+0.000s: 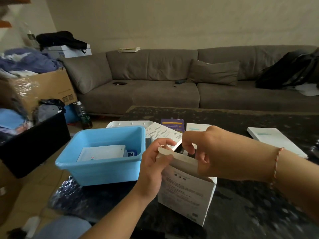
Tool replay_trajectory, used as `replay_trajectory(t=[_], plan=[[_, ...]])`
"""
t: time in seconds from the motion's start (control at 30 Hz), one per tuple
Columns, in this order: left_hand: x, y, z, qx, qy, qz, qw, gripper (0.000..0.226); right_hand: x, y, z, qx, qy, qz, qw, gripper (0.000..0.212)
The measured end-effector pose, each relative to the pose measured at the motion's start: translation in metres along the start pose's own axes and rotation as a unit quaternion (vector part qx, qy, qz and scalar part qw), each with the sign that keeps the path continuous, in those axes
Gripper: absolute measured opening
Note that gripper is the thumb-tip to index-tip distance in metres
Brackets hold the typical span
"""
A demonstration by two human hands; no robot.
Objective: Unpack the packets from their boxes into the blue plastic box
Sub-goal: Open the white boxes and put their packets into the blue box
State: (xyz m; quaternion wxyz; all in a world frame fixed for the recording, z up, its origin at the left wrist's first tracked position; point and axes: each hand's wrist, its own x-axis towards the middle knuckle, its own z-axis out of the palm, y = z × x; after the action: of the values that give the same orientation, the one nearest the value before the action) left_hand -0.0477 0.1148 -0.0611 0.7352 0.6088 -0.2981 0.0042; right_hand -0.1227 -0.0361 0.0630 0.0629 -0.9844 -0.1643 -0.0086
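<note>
Head view, dark speckled stone-look table (250,204) across lower half of frame. At lower centre, a white printed cardboard carton (186,195) stands upright on the table, top flaps open. Left hand (155,163) grips the carton's upper left edge, thumb and curled fingers pinching the small side flap. Right hand (207,152), thin red-and-white string bracelet (276,164) at the wrist, holds the long top flap, fingers curled over the carton's opening; whether they touch any contents cannot be told, as the interior is hidden. Just left of the carton, at centre left of frame, the light blue rectangular plastic box (103,168) sits on the table edge; inside lie flat white paper packets (101,152) and a small blue-printed packet (131,153) at their right. Behind the blue box: a white plastic lid (129,124), and a second white carton (162,133) tilted against the box's right wall. Further back, a purple flat packet (172,125) and a white flat box (196,127). Right of frame, another flat white box (274,140) lies well apart. Grey fabric sofa (172,80) spans the upper half; brown cardboard box of blue clothing (39,83) at upper left.
</note>
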Motion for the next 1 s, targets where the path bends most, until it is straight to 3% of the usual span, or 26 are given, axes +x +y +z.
replay_trajectory(t=[0.1,0.2,0.3,0.4,0.5,0.57,0.67,0.8,1.0], plan=[[-0.002,0.003,0.002,-0.008,0.004,-0.01,1.0,0.016,-0.002,0.011,0.008,0.08,0.037,0.02,0.996,0.025],[-0.002,0.009,0.006,0.002,0.029,-0.019,0.999,0.023,-0.012,0.013,0.016,0.169,0.078,0.047,0.981,0.038],[-0.005,0.009,0.005,0.023,0.043,-0.022,0.999,0.023,-0.018,0.017,0.028,0.205,0.151,0.08,0.964,0.024],[-0.011,0.005,-0.002,-0.007,0.031,-0.008,0.999,0.033,-0.019,0.018,0.047,0.345,0.167,0.163,0.909,0.014],[-0.018,0.009,-0.011,0.045,-0.013,0.049,0.998,0.013,-0.018,0.018,0.069,0.522,0.104,0.239,0.812,0.01],[-0.02,0.01,-0.021,0.086,-0.048,0.053,0.994,0.01,-0.019,0.016,0.07,0.561,0.071,0.24,0.789,0.011],[-0.024,0.007,-0.031,0.031,-0.103,0.0,0.994,0.012,-0.023,0.007,0.058,0.493,0.101,0.217,0.837,0.01],[-0.029,0.001,-0.021,0.011,-0.019,-0.004,1.0,0.013,-0.046,-0.012,0.049,0.318,0.193,0.217,0.902,0.041],[-0.036,0.0,-0.002,0.0,0.079,0.044,0.996,0.016,-0.059,-0.032,0.055,0.256,0.139,0.257,0.922,0.059]])
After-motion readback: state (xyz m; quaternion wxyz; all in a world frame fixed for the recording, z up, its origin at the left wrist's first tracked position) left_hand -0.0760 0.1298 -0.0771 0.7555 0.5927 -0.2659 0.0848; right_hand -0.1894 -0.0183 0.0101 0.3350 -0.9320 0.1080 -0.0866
